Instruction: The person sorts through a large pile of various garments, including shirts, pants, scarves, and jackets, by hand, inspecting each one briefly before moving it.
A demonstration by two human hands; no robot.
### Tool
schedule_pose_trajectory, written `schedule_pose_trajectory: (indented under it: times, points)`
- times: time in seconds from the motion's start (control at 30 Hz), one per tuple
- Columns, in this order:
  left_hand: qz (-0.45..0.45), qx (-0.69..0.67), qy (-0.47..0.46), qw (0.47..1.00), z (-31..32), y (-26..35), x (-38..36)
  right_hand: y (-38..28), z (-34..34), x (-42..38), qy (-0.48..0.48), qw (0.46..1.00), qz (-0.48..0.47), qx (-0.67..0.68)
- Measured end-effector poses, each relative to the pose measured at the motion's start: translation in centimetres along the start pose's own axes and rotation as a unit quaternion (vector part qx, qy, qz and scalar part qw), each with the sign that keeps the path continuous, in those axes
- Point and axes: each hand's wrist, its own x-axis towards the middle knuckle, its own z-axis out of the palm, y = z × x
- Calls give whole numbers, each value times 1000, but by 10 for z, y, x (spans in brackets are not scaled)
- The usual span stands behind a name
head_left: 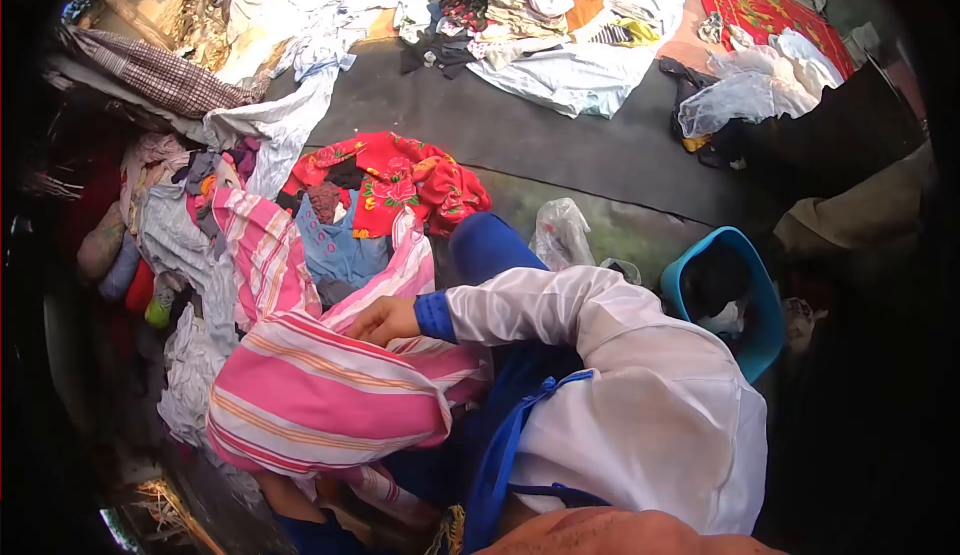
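**Striped cloth bunched before the person, right hand on top**

Head view: cloth is pink and white with thin orange and red stripes, crumpled, bulging low, two folds reaching up toward the pile. It lies left of the person's blue-clad knee.

Count: one striped cloth, one red floral cloth, one light-blue garment just below it, one blue basket at right. Heaped clothes at left too tangled to count.

Pose: right arm bent across the body, hand palm down, fingers curled against the cloth; can't tell if pinching. Left wrist comes up from below; left hand hidden under the cloth, grip can't be told.
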Motion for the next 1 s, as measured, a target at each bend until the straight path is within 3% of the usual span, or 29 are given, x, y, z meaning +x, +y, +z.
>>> schedule_pose_trajectory:
  times: [0.03, 0.07, 0.13, 0.2, 0.3, 0.47, 0.67, 0.77, 0.87, 0.97, 1.0]
  points:
    - [2, 2, 1, 1000, 0, 1, 4, 17, -26, -22, 158, 978, 112, -75]
    - [4, 4, 1, 1000, 2, 2, 8, 61, -48, -36, 257, 964, 47, -43]
    - [9, 6, -9, 1000, 9, 6, 18, 33, -27, -74, 288, 955, -25, -74]
    - [6, 9, -37, 999, 22, 13, 24, 20, -8, -76, 171, 977, -73, -100]
    - [-6, 17, -116, 993, 51, 21, 21, 32, -3, -42, 54, 994, -41, -87]
    - [-31, 35, -253, 966, 98, 36, 12, 73, -49, -52, 145, 980, 78, -113]
    - [-3, 58, -372, 927, 138, 55, 29, 65, -53, -28, 108, 977, 94, -155]
    - [43, 60, -341, 937, 140, 65, 51, 45, -68, -20, 104, 973, 84, -186]
    - [107, 53, -248, 961, 132, 76, 80, -2, -118, -22, 149, 957, 69, -241]
    - [192, 37, -124, 973, 129, 86, 88, -91, -209, -70, 280, 905, 22, -319]
    - [178, 48, -100, 978, 120, 73, 89, -125, -242, -100, 341, 875, 0, -343]
